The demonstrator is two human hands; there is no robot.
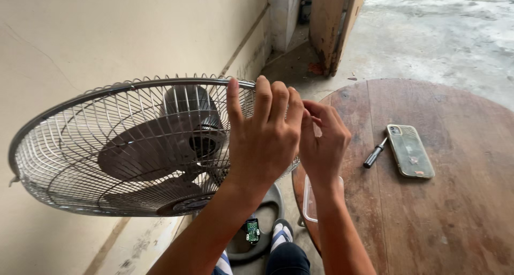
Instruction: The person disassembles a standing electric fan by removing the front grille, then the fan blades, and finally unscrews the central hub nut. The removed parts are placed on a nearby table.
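Head view | left hand [262,136] on fan guard [107,146] rim | right hand [323,141] beside

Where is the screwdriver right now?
In the head view, the screwdriver lies on the round wooden table, just left of the phone and right of the right hand.

Left hand [263,133] is pressed flat on the rim of the fan's wire guard [80,146], right hand [323,141] pinching right beside it. Phone [410,150] and little screwdriver [375,153] sit on the round wooden table [428,221].
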